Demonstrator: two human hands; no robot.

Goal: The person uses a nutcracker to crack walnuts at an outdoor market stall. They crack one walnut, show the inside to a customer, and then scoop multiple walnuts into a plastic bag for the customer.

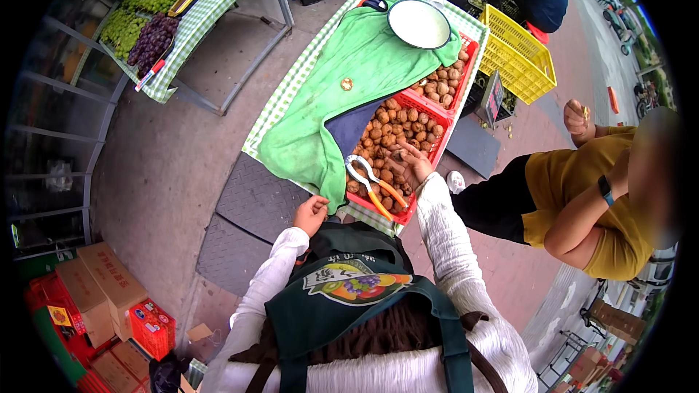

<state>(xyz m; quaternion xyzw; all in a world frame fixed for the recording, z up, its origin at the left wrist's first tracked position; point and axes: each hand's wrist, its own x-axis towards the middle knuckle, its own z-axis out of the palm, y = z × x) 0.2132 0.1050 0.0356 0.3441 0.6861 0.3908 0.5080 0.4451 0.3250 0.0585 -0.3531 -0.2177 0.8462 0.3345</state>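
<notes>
My right hand (416,162) is over the front red plastic crate (445,139), its fingers around a dark walnut (399,155) among the other walnuts (385,130). Beside it, orange-handled pliers (377,183) lie open on the nuts, handles toward me. My left hand (310,215) is at the near corner of a green cloth (306,136), thumb and fingers curled together. Whether it pinches the cloth or something small is unclear. The cloth, with a dark blue underside (349,128), covers part of the crates. A cracked walnut piece (347,84) rests on it.
A white enamel basin (419,24) sits on the cloth's far end, by a second walnut crate (467,60). To the right stands a person in a mustard shirt (568,185), with a yellow crate (519,54) beyond. Left are a grape table (218,5) and cardboard boxes (112,284).
</notes>
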